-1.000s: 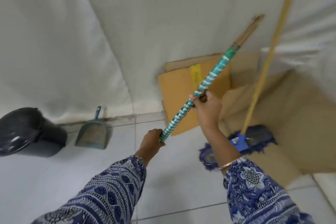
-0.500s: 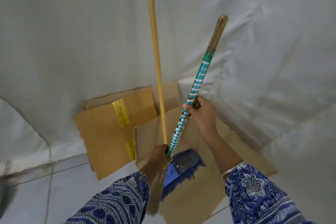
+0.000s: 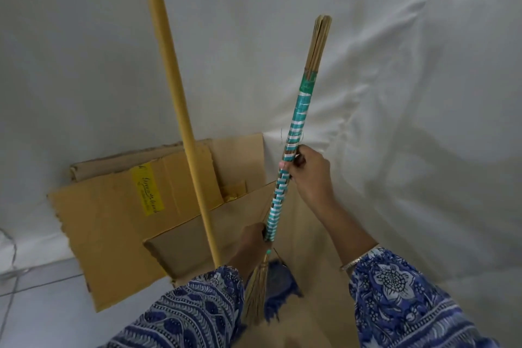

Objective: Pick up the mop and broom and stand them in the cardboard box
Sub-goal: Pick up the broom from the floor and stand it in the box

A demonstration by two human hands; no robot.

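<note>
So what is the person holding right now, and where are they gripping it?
The broom, with both hands on its teal-and-white wrapped handle: right hand around the middle, left hand lower, just above the bristles.

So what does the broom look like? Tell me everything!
The broom is a bundle of thin tan sticks, its handle wrapped in teal and white bands. Bare stick ends poke out on top; straw bristles fan out below. It is held nearly upright over the box, right hand gripping midway, left hand lower down.
</note>
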